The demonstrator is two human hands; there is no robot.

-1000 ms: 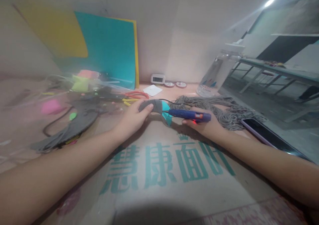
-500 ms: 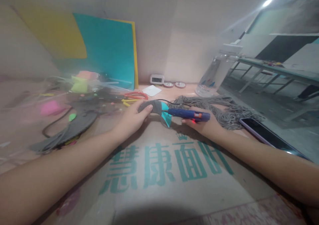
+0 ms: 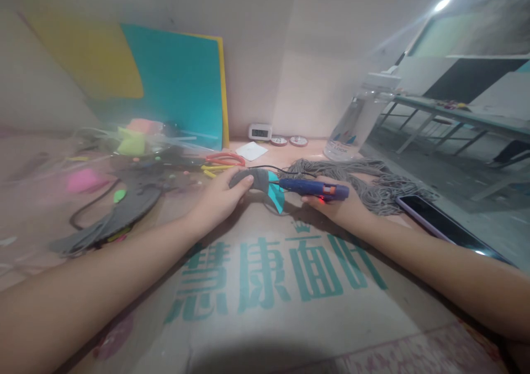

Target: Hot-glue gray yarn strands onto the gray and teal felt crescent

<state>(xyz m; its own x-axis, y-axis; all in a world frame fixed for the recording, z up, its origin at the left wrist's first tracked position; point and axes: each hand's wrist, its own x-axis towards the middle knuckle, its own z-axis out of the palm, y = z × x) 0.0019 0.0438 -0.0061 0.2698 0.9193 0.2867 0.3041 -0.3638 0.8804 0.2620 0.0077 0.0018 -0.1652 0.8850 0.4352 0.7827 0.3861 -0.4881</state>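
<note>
My left hand (image 3: 226, 192) is closed on a curved grey cord-wrapped piece (image 3: 258, 179), thumb on top. At its right end a bright turquoise strip (image 3: 275, 191) shows bare, its lower tip pointing down. In my right hand (image 3: 343, 200) is a dark blue glue gun (image 3: 308, 188) with an orange part and a small red light. The gun's nozzle points left and meets the turquoise strip, or lies just over it. A thin dark cable runs behind the gun. My right fingers are partly hidden by its body.
Grey cord (image 3: 385, 183) lies heaped behind my right hand, beside a phone (image 3: 447, 228) and a clear bottle (image 3: 351, 120). Scissors (image 3: 226, 159), a small digital clock (image 3: 260, 132) and a white card (image 3: 252, 151) are at the back. Left are a grey curved piece (image 3: 132, 211) and colored scraps.
Both hands hold nearly the same place. The turquoise strip's lower tip has shifted slightly downward, and the nozzle stays by it.
</note>
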